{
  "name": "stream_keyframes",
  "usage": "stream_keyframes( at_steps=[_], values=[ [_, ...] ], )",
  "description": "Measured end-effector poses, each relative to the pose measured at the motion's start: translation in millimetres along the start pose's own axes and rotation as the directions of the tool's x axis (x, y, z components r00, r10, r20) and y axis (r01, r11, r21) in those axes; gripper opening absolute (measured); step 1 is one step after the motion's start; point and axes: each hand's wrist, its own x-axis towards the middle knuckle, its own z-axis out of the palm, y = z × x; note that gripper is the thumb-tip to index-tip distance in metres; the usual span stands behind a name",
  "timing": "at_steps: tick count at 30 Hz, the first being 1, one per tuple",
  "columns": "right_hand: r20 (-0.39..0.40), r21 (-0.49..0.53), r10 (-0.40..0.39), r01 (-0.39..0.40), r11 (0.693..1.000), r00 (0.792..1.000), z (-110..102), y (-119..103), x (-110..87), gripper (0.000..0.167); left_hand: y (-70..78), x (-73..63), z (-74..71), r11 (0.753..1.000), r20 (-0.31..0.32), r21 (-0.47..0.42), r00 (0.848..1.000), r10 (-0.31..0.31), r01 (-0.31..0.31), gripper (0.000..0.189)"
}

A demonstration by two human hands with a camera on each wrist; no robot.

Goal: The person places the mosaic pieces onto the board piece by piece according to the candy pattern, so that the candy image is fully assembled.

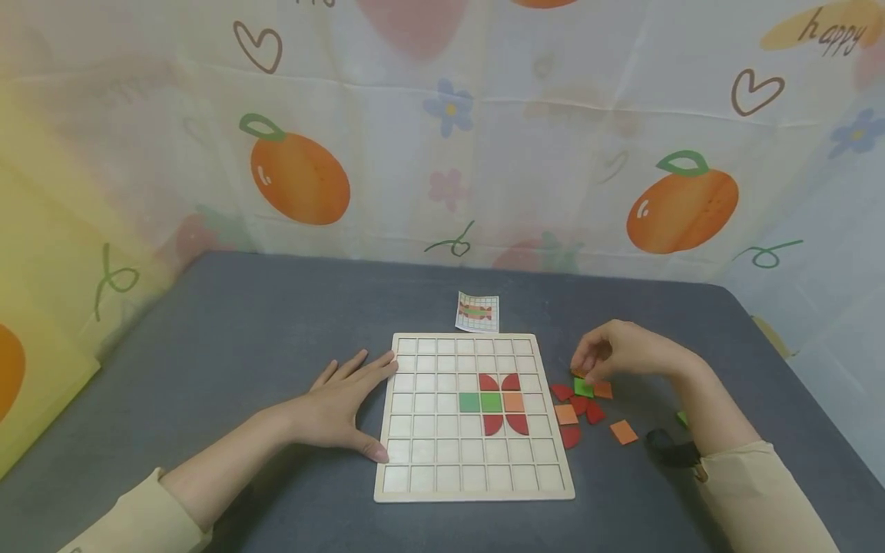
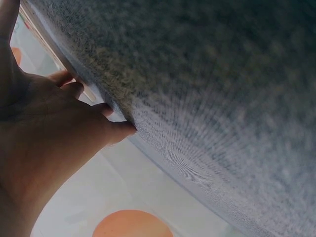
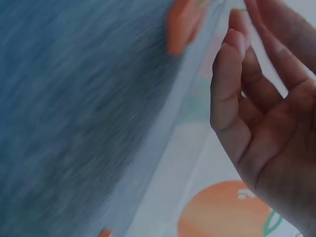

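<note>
A wooden grid board (image 1: 423, 424) lies flat on the dark table. My left hand (image 1: 339, 407) spreads along its left edge, thumb and fingertips touching the rim. On the board sit two green squares, one darker (image 1: 469, 402) and one brighter (image 1: 491, 402), an orange square (image 1: 514, 402), and several red rounded pieces (image 1: 493, 425). To the right of the board, my right hand (image 1: 618, 352) is over the loose tiles and pinches a green square tile (image 1: 584, 387) between thumb and fingers. In the right wrist view only a thin green edge (image 3: 240, 10) shows at the fingertips.
A small printed pattern card (image 1: 477, 313) lies behind the board. Loose orange squares (image 1: 624, 432) and red pieces (image 1: 570, 437) are scattered right of the board. Another green piece (image 1: 682, 418) is partly hidden by my right forearm. A patterned cloth (image 1: 442, 192) hangs behind the table.
</note>
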Motion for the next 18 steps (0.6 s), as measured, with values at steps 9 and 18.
stream_keyframes(
  at_steps=[9, 18],
  values=[
    [0.079, 0.015, -0.069, 0.068, 0.998, 0.995, 3.2, 19.1, -2.3, 0.031, -0.5, 0.0, 0.6, 1.0, -0.006, 0.003, 1.0, 0.003, -0.002, 0.122],
    [0.077, -0.031, -0.094, 0.097, 0.995, 0.993, 9.3, 15.1, 3.2, 0.023, 0.6, 0.1, 0.3, 1.0, -0.009, 0.005, 1.0, -0.002, 0.002, 0.122]
  ],
)
